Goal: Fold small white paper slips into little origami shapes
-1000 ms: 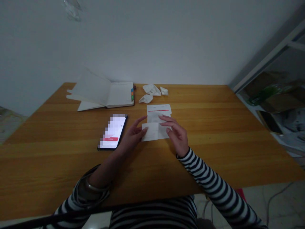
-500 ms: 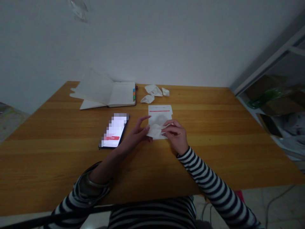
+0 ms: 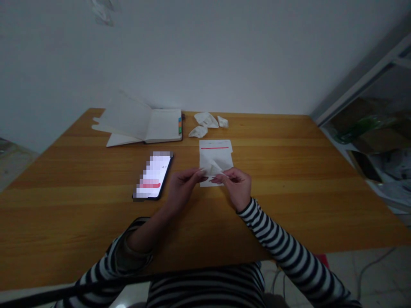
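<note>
Well off the near edge of the table, left hand and right hand pinch creased paper, probably for steadier control.

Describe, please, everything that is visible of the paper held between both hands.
The paper is white and looks thin. It is bent and creased, with a pointed peak near its middle; any print is too dim to tell. The left hand pinches its left side, the right hand its right side. It is over the lower part of the red-lined sheet on the table; whether they touch, I cannot tell.
</note>
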A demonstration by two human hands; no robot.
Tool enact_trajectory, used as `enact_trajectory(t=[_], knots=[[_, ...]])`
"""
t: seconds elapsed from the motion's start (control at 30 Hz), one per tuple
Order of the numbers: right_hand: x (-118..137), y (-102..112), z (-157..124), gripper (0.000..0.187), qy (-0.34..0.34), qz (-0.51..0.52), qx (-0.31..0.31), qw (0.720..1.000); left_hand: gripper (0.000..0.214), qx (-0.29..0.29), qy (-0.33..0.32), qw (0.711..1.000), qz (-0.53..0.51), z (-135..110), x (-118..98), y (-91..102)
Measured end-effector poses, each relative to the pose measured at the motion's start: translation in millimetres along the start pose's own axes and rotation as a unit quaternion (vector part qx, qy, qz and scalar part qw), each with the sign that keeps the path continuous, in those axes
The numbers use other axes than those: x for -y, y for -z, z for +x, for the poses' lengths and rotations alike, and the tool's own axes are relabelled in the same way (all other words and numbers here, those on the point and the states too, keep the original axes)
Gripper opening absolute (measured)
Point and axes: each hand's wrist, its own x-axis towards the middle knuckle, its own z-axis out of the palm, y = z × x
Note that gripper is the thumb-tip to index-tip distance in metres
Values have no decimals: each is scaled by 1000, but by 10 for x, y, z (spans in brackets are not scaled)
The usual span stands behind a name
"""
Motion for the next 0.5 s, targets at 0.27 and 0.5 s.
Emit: enact_trajectory(t=[0.27,0.5], knots=[[-72,-88,-19,42,-42,51,-1,998,61,-37,67,993,-95,-60,-5,-116],[-99,-16,23,41,-72,80,40,993,63,-4,66,996,-63,-19,-1,-52]])
